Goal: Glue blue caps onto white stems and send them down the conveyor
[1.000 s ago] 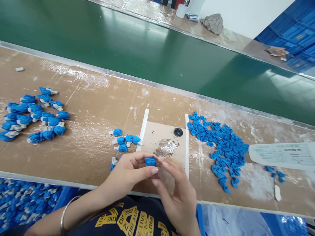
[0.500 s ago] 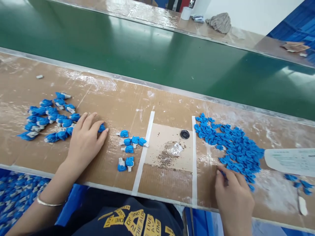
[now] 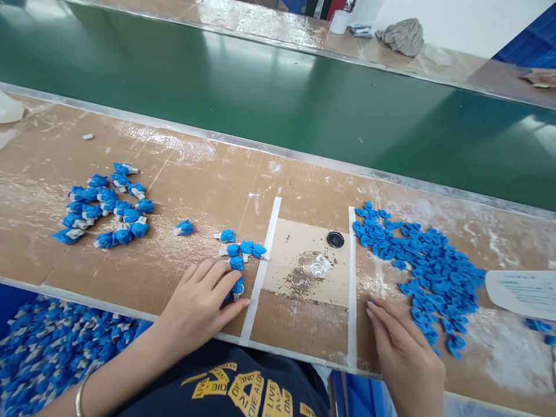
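My left hand (image 3: pixel 202 301) reaches over a small group of blue pieces with pale stems (image 3: pixel 247 248), its thumb and forefinger apart around the nearest ones, partly hiding them. My right hand (image 3: pixel 403 347) pinches a small blue piece (image 3: pixel 371 299), of which only a bit shows at the fingertips. Just beyond it spreads a heap of loose blue petal-like pieces (image 3: pixel 434 255). Between the hands, a clear round plastic piece (image 3: pixel 316 267) lies on a stained cardboard sheet (image 3: pixel 282 231), with a black round cap (image 3: pixel 335 239) behind it.
More stemmed blue pieces (image 3: pixel 117 211) lie at the left, with one single piece (image 3: pixel 185 227) apart. White strips (image 3: pixel 353 289) border the cardboard. A bottle (image 3: pixel 521 292) lies at the right. A green belt (image 3: pixel 260 87) runs behind. Many stemmed pieces (image 3: pixel 65 347) fill a bin below left.
My left hand has moved right, from the left cluster to the group by the white strip, leaving a single blue piece behind. My right hand has drawn slightly away from the heap.
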The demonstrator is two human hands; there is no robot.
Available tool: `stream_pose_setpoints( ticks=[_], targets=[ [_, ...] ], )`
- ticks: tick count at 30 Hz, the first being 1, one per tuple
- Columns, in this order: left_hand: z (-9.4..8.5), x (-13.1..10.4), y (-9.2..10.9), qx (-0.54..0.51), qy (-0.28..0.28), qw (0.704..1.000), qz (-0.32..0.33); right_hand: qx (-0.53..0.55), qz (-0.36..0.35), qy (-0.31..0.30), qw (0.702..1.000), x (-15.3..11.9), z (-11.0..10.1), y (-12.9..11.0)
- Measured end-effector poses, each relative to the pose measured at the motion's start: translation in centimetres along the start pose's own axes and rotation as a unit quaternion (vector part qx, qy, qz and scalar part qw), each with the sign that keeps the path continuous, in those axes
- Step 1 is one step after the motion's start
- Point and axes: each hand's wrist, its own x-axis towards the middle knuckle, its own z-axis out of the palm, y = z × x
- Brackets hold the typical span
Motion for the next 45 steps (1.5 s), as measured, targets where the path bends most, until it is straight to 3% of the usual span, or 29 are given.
stream_pose_setpoints(
  ticks=[3,8,12,17,22,30,36,39,42,45],
  targets=[
    [0.5,0.2,0.6,0.028,-0.007,1.0,0.006,-0.056,-0.093,-0.041,0.993,0.0,-0.5,0.6],
    [0.5,0.3,0.9,0.018,-0.006,1.0,0.017,-0.114,-0.164,-0.091,0.975,0.9,-1.8,1.4],
    [0.5,0.4,1.3,-0.028,0.024,0.999,0.026,-0.042,-0.086,-0.108,0.989,2.7,-1.7,-0.2],
    [1.1,1.0,2.1,-0.137,0.088,0.986,0.012,0.078,-0.029,-0.057,0.995,4.6,-0.4,-3.1],
    [1.8,1.3,2.9,-0.177,0.098,0.979,0.006,0.056,0.022,-0.001,0.998,3.7,-0.6,-2.6],
    [2.4,1.9,3.9,-0.302,0.077,0.95,0.001,0.044,-0.082,-0.064,0.994,2.3,0.4,-1.4],
    [2.5,1.9,4.1,-0.377,0.046,0.924,-0.035,0.081,-0.051,-0.094,0.991,2.8,0.6,-0.5],
    [2.5,1.8,4.3,-0.438,0.008,0.892,-0.111,0.088,-0.035,-0.098,0.991,3.8,0.2,-1.1],
    [2.5,2.0,4.7,-0.547,-0.04,0.808,-0.213,0.123,0.013,-0.092,0.988,5.4,-0.1,-2.9],
    [2.4,2.4,4.7,-0.629,-0.062,0.729,-0.262,0.172,0.019,-0.071,0.982,7.2,0.3,-5.0]
  ],
)
